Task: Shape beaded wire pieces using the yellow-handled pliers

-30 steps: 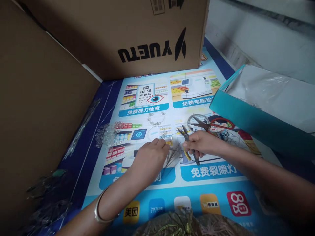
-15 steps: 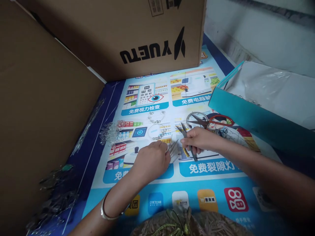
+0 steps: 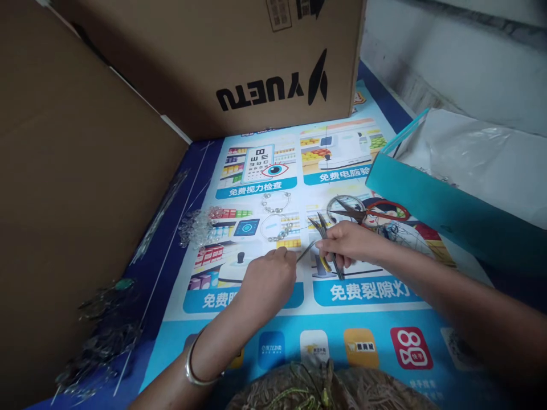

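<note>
My left hand (image 3: pixel 270 282) is closed around a slender pointed metal tool (image 3: pixel 306 250), which looks like tweezers; its tip is close to my right thumb. My right hand (image 3: pixel 348 244) grips dark pliers (image 3: pixel 322 226) with a yellow handle part below, their jaws pointing away from me and apart. A beaded wire bracelet (image 3: pixel 282 232) lies just beyond my left hand, and a thin wire runs from it towards the pliers. Behind it rests a second beaded ring (image 3: pixel 276 209). Red-handled scissors (image 3: pixel 387 209) lie beyond my right hand, over a coil of wire (image 3: pixel 337 199).
Clear beads (image 3: pixel 199 228) are heaped on the left of the printed mat (image 3: pixel 239 336). Wire strands (image 3: pixel 158 216) and dark jewellery pieces (image 3: pixel 109 336) lie further left. A cardboard box (image 3: pixel 273 51) stands behind; a teal box (image 3: pixel 431 193) with a plastic-lined inside is right.
The tool in my left hand, blurred by motion before, is now sharper and its tip is near my right thumb. The view has shifted slightly; my right hand keeps its grip on the pliers.
</note>
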### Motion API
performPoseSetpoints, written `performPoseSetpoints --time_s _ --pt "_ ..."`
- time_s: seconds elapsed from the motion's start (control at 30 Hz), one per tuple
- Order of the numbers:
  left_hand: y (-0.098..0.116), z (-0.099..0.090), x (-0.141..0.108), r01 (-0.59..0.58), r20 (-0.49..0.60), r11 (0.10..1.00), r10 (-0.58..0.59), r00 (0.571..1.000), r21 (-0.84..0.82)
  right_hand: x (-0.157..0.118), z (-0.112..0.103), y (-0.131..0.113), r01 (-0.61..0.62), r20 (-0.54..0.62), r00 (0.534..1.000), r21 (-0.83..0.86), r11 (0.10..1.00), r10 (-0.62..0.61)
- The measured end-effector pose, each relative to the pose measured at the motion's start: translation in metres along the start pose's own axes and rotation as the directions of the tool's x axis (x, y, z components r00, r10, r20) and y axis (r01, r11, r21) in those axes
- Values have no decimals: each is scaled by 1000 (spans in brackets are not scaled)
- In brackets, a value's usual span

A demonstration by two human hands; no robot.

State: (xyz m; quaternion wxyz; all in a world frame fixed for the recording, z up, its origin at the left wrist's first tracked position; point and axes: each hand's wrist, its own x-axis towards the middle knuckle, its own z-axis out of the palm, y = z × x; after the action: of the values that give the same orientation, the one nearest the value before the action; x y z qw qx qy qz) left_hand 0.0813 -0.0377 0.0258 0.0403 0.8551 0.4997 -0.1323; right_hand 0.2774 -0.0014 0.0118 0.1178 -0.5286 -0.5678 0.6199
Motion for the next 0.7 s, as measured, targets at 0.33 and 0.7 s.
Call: performPoseSetpoints --time_s 0.33,0.7 --pt "-17 -1 4 -49 46 999 49 998 7 -1 -2 1 -8 16 1000 29 1000 8" --pt "-38 2 -9 -178 -295 679 -60 954 -712 -8 4 -4 164 -37 986 10 986 -163"
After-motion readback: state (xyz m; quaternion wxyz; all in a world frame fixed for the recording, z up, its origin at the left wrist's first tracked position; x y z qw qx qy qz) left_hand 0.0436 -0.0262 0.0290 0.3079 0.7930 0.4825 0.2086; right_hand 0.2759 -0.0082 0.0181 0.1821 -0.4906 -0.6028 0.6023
